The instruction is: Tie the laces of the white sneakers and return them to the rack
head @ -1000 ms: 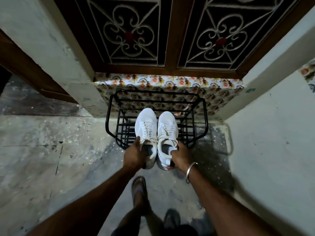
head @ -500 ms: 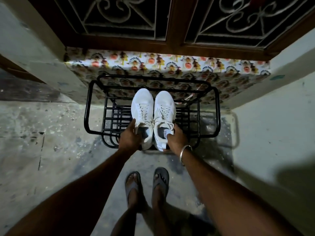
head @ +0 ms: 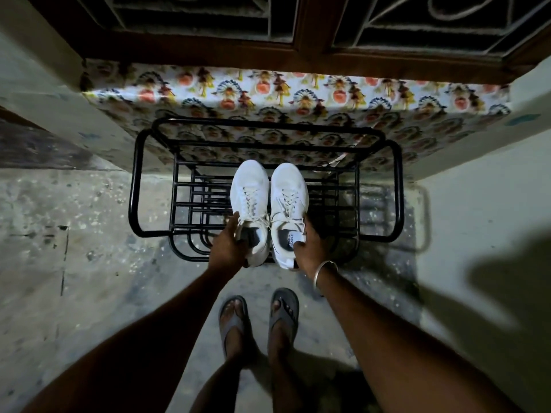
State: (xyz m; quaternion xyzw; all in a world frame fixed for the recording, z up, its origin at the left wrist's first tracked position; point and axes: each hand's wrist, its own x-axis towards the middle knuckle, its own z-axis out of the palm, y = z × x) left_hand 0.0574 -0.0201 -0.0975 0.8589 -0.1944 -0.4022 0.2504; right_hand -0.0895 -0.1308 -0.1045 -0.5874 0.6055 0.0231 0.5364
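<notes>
At bottom centre, 2 feet in grey sandals (head: 234, 318) stand together. Both arms reach up the frame. The left hand (head: 229, 247) curls its fingers around the heel of the left sneaker (head: 250, 189). The right hand (head: 313, 248), with a bangle (head: 323, 271) at the wrist, clamps the right sneaker (head: 288, 192) likewise. The 2 white sneakers are side by side at frame centre over the black wire rack (head: 134, 180), toes pointing away. Behind it is a patterned sheet (head: 268, 90).
</notes>
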